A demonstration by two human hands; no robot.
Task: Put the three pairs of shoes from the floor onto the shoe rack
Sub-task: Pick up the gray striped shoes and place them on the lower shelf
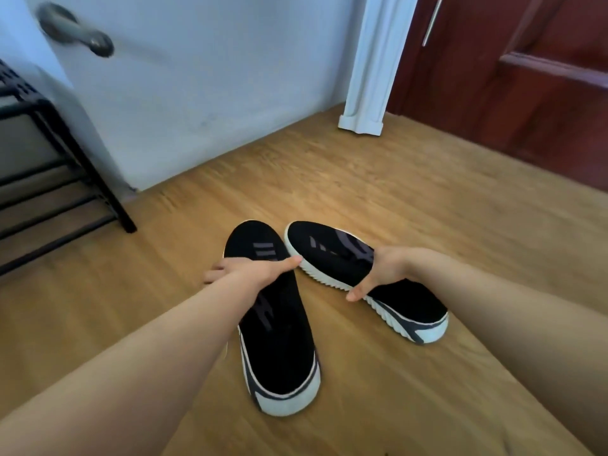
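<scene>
Two black sneakers with white ridged soles are in the middle of the wooden floor. My left hand (253,269) is clasped across the middle of the left sneaker (279,343), thumb on its right side and fingers on its left. My right hand (378,271) grips the right sneaker (332,248) at its middle, thumb under the sole edge. The right sneaker looks tilted, its sole turned toward me. The black shoe rack (49,179) stands at the far left edge, only partly in view. No other shoes show.
A white door (197,93) with a grey lever handle (75,29) stands behind the rack. A white door frame post (371,67) meets the floor at the back, and a dark red wooden door (513,77) fills the right. Bare wooden floor (394,192) surrounds the sneakers.
</scene>
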